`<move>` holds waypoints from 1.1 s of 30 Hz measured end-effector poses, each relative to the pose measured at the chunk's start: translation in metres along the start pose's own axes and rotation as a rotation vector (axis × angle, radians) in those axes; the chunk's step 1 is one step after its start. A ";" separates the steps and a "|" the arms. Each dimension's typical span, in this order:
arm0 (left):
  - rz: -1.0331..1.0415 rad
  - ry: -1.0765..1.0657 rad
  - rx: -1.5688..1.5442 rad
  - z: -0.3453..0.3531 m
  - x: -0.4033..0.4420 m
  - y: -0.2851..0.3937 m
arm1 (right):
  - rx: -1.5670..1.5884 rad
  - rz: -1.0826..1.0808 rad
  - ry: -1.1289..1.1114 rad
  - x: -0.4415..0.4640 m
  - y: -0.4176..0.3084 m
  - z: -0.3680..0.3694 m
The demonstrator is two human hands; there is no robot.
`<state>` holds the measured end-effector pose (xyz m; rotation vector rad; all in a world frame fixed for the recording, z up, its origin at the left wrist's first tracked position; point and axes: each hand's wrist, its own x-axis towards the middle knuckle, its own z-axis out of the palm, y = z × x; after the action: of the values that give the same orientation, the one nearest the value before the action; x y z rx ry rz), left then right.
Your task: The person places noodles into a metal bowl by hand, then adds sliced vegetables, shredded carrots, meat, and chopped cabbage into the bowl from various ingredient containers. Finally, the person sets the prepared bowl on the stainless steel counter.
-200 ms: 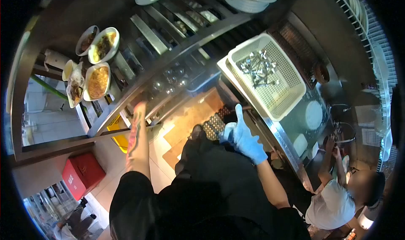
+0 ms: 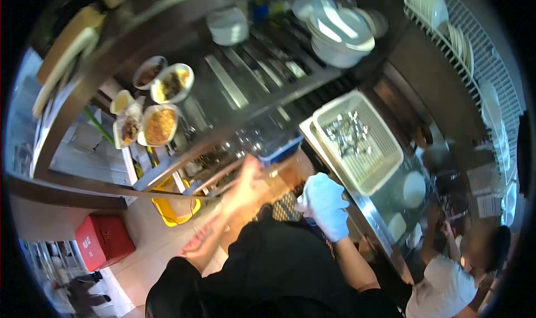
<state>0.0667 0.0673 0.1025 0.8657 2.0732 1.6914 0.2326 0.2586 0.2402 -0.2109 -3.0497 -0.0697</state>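
Note:
My left hand (image 2: 245,184), bare and smeared by motion, reaches in front of the steel shelf unit, near a blue-rimmed bin (image 2: 282,151); its fingers are too blurred to read. My right hand (image 2: 324,206) wears a pale blue glove and is held in front of my body with the fingers curled in. Whatever it may hold is hidden by the glove. Just beyond the gloved hand, a cream perforated basket (image 2: 385,170) with a heap of metal cutlery (image 2: 349,134) rests at the sink counter. Glassware (image 2: 248,142) sits on the lower shelf beyond my left hand.
Bowls of food (image 2: 161,127) stand on the upper shelf at left, stacked white dishes (image 2: 340,41) at the back. A yellow tub (image 2: 167,211) and red box (image 2: 105,242) are on the floor. At right, a co-worker (image 2: 444,284) works at the sink; a dish rack (image 2: 474,67) hangs above.
My left hand has swung right towards the blue-rimmed bin. My gloved right hand has drawn in its extended finger. The view has tilted, so the shelf and basket appear lower.

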 end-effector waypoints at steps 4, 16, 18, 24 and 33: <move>-0.052 -0.476 0.007 0.040 -0.035 0.090 | 0.312 -0.561 0.656 0.058 -0.011 -0.039; 0.197 0.294 -0.135 -0.065 -0.140 0.246 | 0.495 -1.008 0.827 0.325 -0.094 -0.285; 0.030 0.384 -0.088 -0.053 -0.199 0.180 | 0.332 -1.064 0.748 0.362 -0.132 -0.280; -0.470 0.942 -0.161 0.032 -0.474 -0.009 | 0.525 -0.930 0.447 0.374 -0.155 -0.296; -0.633 1.769 -0.402 -0.018 -0.707 -0.031 | 1.783 -1.142 -0.665 0.078 -0.375 -0.089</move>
<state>0.5874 -0.3994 -0.0088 -1.8648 1.9486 2.4319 0.1109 -0.1060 0.3204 1.6493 -1.8325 2.5738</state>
